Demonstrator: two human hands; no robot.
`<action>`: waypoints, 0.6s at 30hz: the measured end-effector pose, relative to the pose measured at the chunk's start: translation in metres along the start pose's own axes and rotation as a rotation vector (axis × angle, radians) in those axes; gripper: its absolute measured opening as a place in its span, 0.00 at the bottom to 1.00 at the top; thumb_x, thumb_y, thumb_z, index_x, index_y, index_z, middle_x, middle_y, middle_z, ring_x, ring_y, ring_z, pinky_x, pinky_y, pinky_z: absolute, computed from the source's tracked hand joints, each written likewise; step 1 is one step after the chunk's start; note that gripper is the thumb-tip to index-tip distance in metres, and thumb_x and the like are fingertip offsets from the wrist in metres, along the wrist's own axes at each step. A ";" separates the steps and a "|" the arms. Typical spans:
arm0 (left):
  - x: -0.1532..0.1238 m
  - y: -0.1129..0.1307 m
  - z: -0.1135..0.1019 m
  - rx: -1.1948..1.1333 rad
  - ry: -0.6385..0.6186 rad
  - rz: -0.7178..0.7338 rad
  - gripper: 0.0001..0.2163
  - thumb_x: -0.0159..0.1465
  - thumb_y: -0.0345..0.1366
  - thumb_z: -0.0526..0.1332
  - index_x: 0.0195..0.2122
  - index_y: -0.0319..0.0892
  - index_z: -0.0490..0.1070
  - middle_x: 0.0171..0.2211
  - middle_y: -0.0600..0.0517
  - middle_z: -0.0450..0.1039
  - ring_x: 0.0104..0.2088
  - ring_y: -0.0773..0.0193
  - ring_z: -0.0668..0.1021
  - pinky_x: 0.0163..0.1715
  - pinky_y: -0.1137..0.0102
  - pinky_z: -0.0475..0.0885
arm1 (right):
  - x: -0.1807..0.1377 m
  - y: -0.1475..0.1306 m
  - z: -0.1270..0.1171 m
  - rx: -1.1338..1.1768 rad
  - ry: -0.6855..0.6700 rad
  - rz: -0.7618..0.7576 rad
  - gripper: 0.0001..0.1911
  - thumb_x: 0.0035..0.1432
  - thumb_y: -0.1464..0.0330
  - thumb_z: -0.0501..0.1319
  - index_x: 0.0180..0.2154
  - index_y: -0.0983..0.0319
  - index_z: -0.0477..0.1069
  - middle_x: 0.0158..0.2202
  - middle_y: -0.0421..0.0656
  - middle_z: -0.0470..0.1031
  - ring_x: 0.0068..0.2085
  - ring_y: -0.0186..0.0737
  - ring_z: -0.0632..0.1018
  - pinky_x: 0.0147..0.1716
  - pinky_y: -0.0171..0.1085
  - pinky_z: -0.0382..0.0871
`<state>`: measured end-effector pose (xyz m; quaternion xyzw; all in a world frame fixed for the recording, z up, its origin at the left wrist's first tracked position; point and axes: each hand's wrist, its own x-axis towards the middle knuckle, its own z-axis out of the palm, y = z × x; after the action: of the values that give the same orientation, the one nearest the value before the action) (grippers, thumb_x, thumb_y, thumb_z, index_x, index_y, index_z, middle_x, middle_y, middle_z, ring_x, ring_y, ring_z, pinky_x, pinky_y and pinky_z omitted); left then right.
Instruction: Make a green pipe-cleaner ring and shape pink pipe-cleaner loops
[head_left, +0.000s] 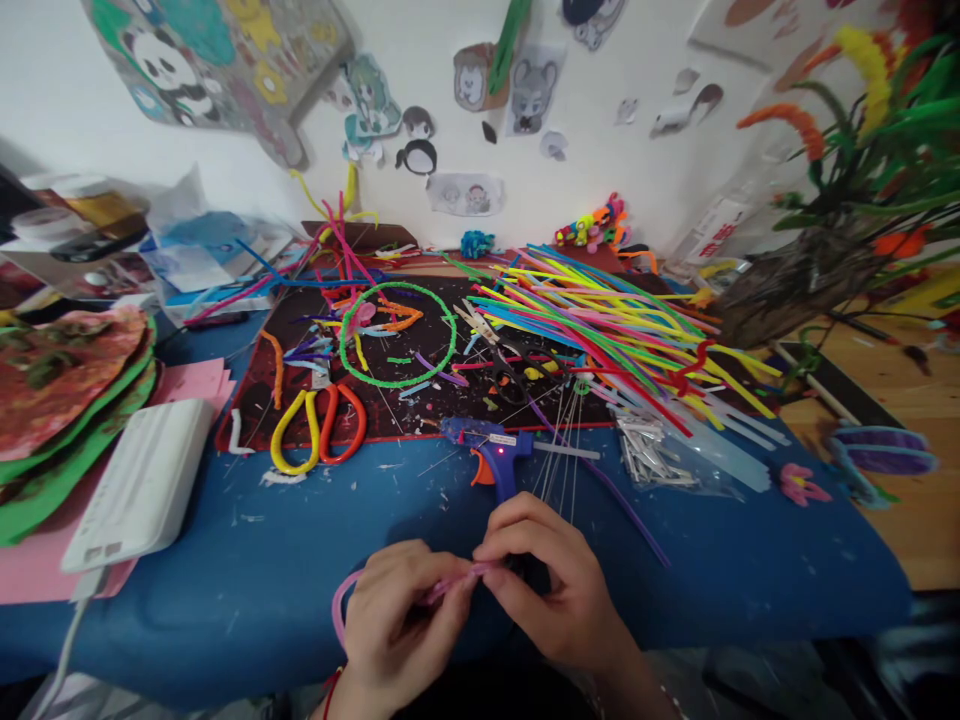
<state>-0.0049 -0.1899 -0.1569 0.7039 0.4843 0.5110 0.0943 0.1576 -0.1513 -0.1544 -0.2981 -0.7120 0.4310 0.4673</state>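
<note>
My left hand (pixel 401 615) and my right hand (pixel 544 575) meet at the near edge of the blue table (pixel 247 570). Both pinch a pink pipe cleaner (pixel 341 600), which loops out to the left of my left hand and runs between the fingertips of both hands. Just beyond my hands lies a blue glue gun (pixel 487 450) with a small red light lit. Thin wires (pixel 562 450) lie beside it.
A dark mat (pixel 247 400) carries a green pipe-cleaner ring (pixel 397 335), yellow and orange loops (pixel 319 425), scissors (pixel 495 350) and scraps. A big heap of coloured pipe cleaners (pixel 622 320) lies to the right. A white box (pixel 142 480) and felt sheets (pixel 60 390) sit left; a plant (pixel 840 200) right.
</note>
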 end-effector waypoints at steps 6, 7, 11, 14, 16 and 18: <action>-0.004 -0.003 0.001 0.009 -0.046 0.038 0.06 0.59 0.24 0.61 0.33 0.41 0.70 0.21 0.57 0.74 0.18 0.71 0.72 0.21 0.75 0.67 | 0.002 0.001 0.000 0.030 0.007 0.016 0.06 0.54 0.72 0.63 0.36 0.60 0.74 0.33 0.41 0.71 0.36 0.36 0.74 0.36 0.37 0.71; -0.004 -0.003 0.001 0.013 -0.054 0.047 0.06 0.59 0.23 0.61 0.33 0.41 0.69 0.20 0.56 0.73 0.18 0.71 0.72 0.20 0.75 0.67 | 0.002 0.001 -0.001 0.027 0.013 0.012 0.05 0.54 0.72 0.64 0.35 0.60 0.74 0.33 0.40 0.70 0.36 0.36 0.74 0.36 0.36 0.71; -0.003 -0.002 0.002 0.051 -0.077 0.087 0.07 0.58 0.22 0.61 0.34 0.40 0.70 0.20 0.56 0.72 0.17 0.71 0.71 0.20 0.75 0.66 | 0.002 -0.001 -0.005 -0.033 -0.002 -0.001 0.03 0.54 0.73 0.63 0.33 0.60 0.73 0.33 0.41 0.70 0.35 0.35 0.73 0.35 0.35 0.70; -0.002 -0.001 0.004 0.088 -0.094 0.129 0.07 0.58 0.21 0.60 0.34 0.40 0.70 0.18 0.57 0.71 0.16 0.71 0.69 0.19 0.74 0.64 | 0.006 -0.009 -0.005 -0.221 -0.066 -0.044 0.04 0.57 0.74 0.59 0.34 0.61 0.71 0.34 0.42 0.71 0.36 0.37 0.73 0.36 0.38 0.70; -0.002 -0.001 0.005 0.106 -0.101 0.140 0.07 0.58 0.21 0.60 0.33 0.40 0.70 0.19 0.57 0.72 0.17 0.70 0.69 0.19 0.74 0.64 | 0.008 -0.016 -0.006 -0.399 -0.134 -0.096 0.06 0.59 0.76 0.55 0.35 0.62 0.69 0.34 0.44 0.72 0.37 0.39 0.72 0.36 0.40 0.69; -0.003 -0.001 0.006 0.104 -0.108 0.132 0.07 0.58 0.21 0.60 0.33 0.40 0.70 0.20 0.56 0.73 0.17 0.70 0.69 0.20 0.74 0.64 | 0.007 -0.025 -0.014 -0.521 -0.093 -0.153 0.08 0.61 0.76 0.52 0.34 0.61 0.68 0.33 0.44 0.71 0.36 0.40 0.71 0.35 0.41 0.68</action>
<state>-0.0006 -0.1893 -0.1619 0.7649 0.4569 0.4513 0.0496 0.1674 -0.1521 -0.1267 -0.3337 -0.8399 0.2101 0.3730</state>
